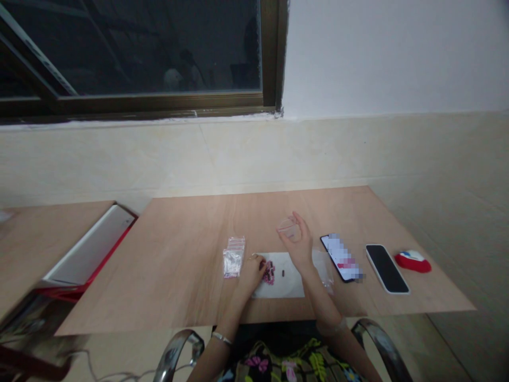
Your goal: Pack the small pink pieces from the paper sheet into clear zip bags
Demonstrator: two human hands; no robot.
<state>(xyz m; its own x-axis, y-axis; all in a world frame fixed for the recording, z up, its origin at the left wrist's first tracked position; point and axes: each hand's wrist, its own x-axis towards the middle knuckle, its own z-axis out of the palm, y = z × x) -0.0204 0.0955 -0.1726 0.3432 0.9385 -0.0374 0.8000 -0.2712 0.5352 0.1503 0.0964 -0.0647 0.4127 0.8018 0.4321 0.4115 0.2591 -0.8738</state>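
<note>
My right hand is raised above the table and pinches a small clear zip bag between thumb and fingers. The bag looks see-through, with a reddish line at its top. My left hand rests at the left edge of a white sheet, its fingertips at a heap of small dark red and pink pieces. Whether a piece is between those fingers is too small to tell. One dark piece lies apart on the sheet. Left of my left hand are small zip bags in a pile.
Clear plastic bags lie at the sheet's right side. Farther right are a lit phone, a dark-screened phone and a red and white object. Chair armrests flank my forearms; a wall and window stand behind the table.
</note>
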